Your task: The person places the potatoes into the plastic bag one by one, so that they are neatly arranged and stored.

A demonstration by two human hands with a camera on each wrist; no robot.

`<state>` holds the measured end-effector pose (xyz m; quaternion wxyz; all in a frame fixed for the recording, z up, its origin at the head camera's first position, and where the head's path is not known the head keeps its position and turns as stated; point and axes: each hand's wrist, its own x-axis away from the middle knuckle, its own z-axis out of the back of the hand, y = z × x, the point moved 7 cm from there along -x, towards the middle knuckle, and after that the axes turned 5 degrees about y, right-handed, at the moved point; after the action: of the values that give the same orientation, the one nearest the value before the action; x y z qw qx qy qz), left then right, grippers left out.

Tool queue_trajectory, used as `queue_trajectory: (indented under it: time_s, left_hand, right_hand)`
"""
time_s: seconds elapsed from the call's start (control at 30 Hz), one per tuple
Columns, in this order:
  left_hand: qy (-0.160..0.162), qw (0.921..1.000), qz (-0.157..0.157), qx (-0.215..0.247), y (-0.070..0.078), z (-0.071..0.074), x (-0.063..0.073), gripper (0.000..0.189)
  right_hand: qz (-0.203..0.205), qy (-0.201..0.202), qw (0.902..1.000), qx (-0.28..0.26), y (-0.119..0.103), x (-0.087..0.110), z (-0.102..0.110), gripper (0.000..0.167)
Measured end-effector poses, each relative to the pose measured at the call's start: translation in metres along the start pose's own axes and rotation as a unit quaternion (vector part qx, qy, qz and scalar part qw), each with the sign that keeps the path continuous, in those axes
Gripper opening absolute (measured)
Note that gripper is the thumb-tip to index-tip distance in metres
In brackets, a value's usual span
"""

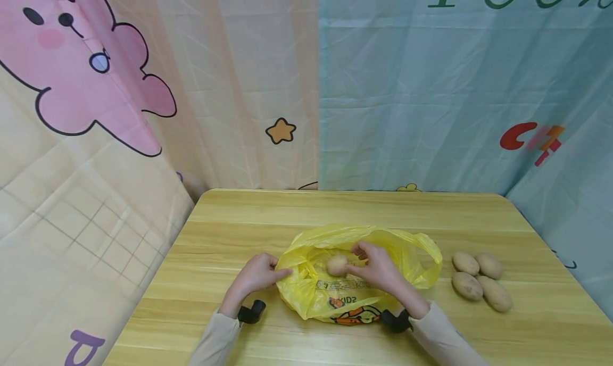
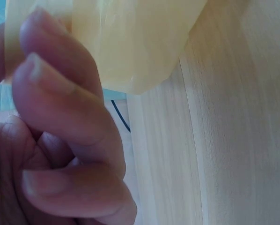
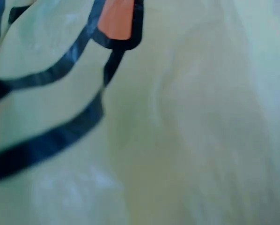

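A yellow plastic bag (image 1: 306,297) with printed figures lies on the table, its mouth gaping upward. My left hand (image 1: 256,275) pinches the left edge of the bag between thumb and fingers; in the left wrist view its fingers (image 2: 79,126) curl beside the yellow plastic (image 2: 135,47). One potato (image 1: 337,265) shows inside the bag mouth. Over the mouth is my right hand (image 1: 380,267), thumb tip right at the potato's side and the other fingers apart from it. The right wrist view is filled by the bag's printed side (image 3: 177,117), the hand out of sight.
Several potatoes (image 1: 466,286) sit in a cluster on the table to the right of the bag. A bag handle loop (image 1: 433,251) sticks out toward them. The wooden table (image 1: 201,238) meets printed curtains (image 1: 412,100) at its back and sides.
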<state>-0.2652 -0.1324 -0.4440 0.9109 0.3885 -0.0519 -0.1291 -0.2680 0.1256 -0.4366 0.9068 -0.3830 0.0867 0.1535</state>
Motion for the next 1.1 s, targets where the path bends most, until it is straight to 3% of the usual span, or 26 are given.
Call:
queue_trajectory:
  time_s: [0.2,0.5,0.8,1.1]
  left_hand:
    - [0.0,1.0,0.0,-0.003,0.001,0.0,0.001,0.033]
    - [-0.001,0.9999,0.005,-0.009,0.0,-0.001,0.001,0.034]
    - [-0.006,0.9999,0.009,-0.001,-0.002,0.0,0.0,0.036]
    - [-0.007,0.9999,0.008,-0.003,-0.004,-0.001,0.0,0.036]
  right_hand:
    - [0.013,0.017,0.9998,0.006,-0.006,0.006,0.013,0.034]
    - [0.051,0.087,0.9948,-0.012,-0.011,0.008,0.042,0.024]
    - [0.063,0.122,0.9905,-0.009,-0.012,0.008,0.062,0.023]
    - [0.118,0.194,0.9739,0.007,-0.014,0.011,0.092,0.024]
